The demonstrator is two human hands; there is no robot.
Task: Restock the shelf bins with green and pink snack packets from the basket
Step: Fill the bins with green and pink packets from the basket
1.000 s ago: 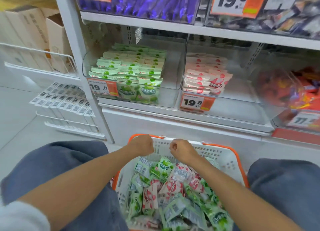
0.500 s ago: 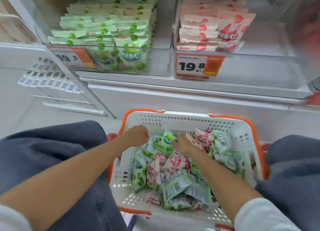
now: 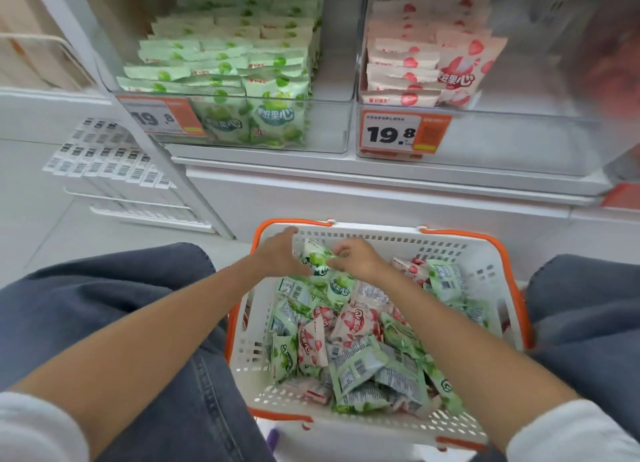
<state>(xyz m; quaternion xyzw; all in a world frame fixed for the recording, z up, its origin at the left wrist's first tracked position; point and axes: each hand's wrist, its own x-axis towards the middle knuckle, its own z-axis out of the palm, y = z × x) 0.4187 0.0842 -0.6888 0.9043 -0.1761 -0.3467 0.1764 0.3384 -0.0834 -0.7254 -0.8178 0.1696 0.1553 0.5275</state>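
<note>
Head view — left hand (image 3: 277,255) and right hand (image 3: 358,259) both pinch one green packet (image 3: 316,259) above the basket (image 3: 381,233).

Both hands, left hand (image 3: 277,255) and right hand (image 3: 358,259), grip a green packet (image 3: 317,262) at the basket's (image 3: 381,241) far edge, over mixed packets.

Glossy packets (image 3: 349,330), perforated plastic basket (image 3: 381,243)
</note>
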